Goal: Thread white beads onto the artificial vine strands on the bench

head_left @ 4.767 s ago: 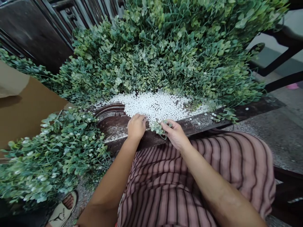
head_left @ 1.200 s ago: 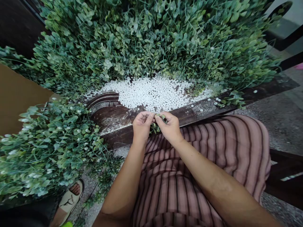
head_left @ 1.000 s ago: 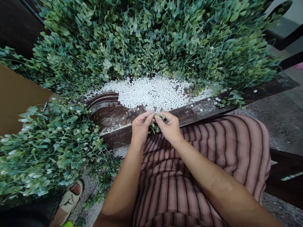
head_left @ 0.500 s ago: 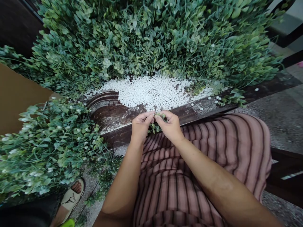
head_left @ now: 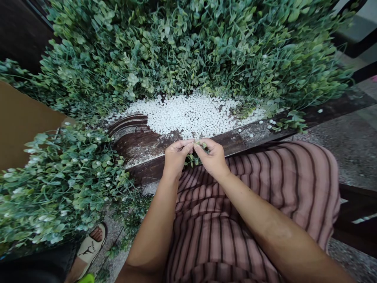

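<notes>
We pinch a leafy sprig (head_left: pixel 192 159) in our right hand (head_left: pixel 214 158) near the white beads (head_left: pixel 191 114), probably for easy reach; whether our left hand (head_left: pixel 175 157) grips anything, we cannot tell.

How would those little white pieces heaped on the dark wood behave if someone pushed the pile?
The white pieces would probably scatter rather than slide as one, since they look loose and several sit apart along the wood. They seem small and roundish, so some may roll. Each is likely light, being tiny, though the material is unclear.
</notes>
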Tool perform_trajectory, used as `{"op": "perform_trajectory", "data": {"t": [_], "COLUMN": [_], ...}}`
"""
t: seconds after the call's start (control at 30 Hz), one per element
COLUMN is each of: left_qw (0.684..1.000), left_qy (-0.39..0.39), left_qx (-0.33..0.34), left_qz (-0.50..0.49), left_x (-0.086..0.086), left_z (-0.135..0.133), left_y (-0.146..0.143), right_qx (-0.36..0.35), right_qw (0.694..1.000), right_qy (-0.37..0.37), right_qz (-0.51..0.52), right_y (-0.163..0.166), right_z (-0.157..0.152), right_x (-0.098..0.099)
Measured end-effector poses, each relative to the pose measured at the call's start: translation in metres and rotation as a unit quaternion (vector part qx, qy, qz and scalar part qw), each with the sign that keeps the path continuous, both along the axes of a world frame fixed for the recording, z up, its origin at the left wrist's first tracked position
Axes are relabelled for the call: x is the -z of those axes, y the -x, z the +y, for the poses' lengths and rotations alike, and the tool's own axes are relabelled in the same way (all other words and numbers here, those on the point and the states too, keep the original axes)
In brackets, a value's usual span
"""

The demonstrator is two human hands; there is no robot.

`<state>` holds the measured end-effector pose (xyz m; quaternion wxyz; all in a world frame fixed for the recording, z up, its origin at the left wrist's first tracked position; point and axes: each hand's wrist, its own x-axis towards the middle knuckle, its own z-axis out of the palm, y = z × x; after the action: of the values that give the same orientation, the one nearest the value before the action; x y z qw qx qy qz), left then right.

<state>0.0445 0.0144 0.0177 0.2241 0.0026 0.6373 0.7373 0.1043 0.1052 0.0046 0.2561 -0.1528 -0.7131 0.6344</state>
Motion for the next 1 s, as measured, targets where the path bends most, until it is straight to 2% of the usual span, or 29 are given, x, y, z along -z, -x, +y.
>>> {"op": "perform_trajectory", "data": {"t": [0.2, 0.37, 0.43, 0.53, 0.67, 0.87, 1.0], "left_qw": [0.999, 0.997, 0.995, 0.99, 0.993, 0.999, 0.997], "left_qy": [0.016, 0.067, 0.095, 0.123, 0.105, 0.032, 0.001], "left_qx": [0.025, -0.014, 0.014, 0.056, 0.047, -0.024, -0.046], "left_qz": [0.013, 0.045, 0.04, 0.046, 0.034, 0.035, 0.061], "left_x": [0.0, -0.008, -0.012, -0.015, -0.013, -0.005, -0.003], "left_z": [-0.006, -0.029, -0.036, -0.036, -0.023, -0.016, -0.015], "left_y": [-0.002, -0.007, -0.009, -0.011, -0.01, -0.008, -0.011], "right_qx": [-0.032, -0.032, -0.021, -0.003, -0.019, -0.081, -0.115], "right_qw": [0.999, 0.994, 0.994, 0.997, 0.998, 0.993, 0.993], "right_qy": [0.005, 0.102, 0.11, 0.079, 0.06, 0.089, 0.027], "right_qz": [-0.011, 0.009, 0.009, 0.003, 0.002, -0.013, -0.023], "right_y": [-0.001, 0.0, 0.0, 0.0, -0.003, -0.006, -0.004], "right_z": [0.003, 0.003, 0.003, 0.002, 0.003, 0.006, 0.007], "right_x": [0.0, 0.004, 0.004, 0.002, 0.002, 0.003, 0.002]}}
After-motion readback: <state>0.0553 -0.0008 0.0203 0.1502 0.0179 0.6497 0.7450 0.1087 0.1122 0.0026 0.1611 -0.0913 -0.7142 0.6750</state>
